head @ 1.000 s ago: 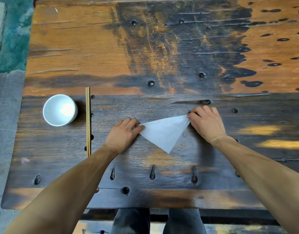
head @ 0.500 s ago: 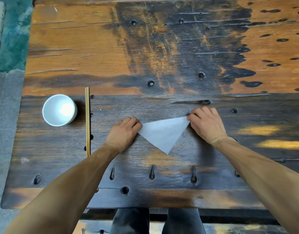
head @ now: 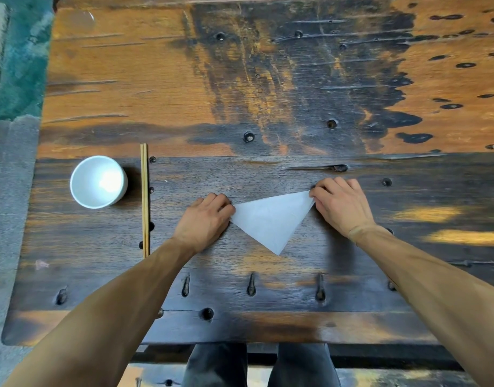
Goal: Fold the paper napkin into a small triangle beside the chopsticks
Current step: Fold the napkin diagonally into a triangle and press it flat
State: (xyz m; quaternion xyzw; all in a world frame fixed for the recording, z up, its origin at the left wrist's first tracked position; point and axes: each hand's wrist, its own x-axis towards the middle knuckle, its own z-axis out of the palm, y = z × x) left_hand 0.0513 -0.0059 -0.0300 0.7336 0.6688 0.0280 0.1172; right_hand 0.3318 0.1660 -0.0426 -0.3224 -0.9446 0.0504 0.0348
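Observation:
A white paper napkin lies flat on the dark wooden table, folded into a triangle whose point faces me. My left hand pinches its left corner with curled fingers. My right hand pinches its far right corner. A pair of wooden chopsticks lies straight, well to the left of the napkin and apart from it.
A white bowl stands left of the chopsticks. Bolt heads and slots dot the table's surface. The table's near edge runs just above my knees. A teal rug and grey floor lie off the left edge.
Both hands keep their hold on the napkin corners. The napkin's left corner has shifted slightly left and the sheet lies a little flatter.

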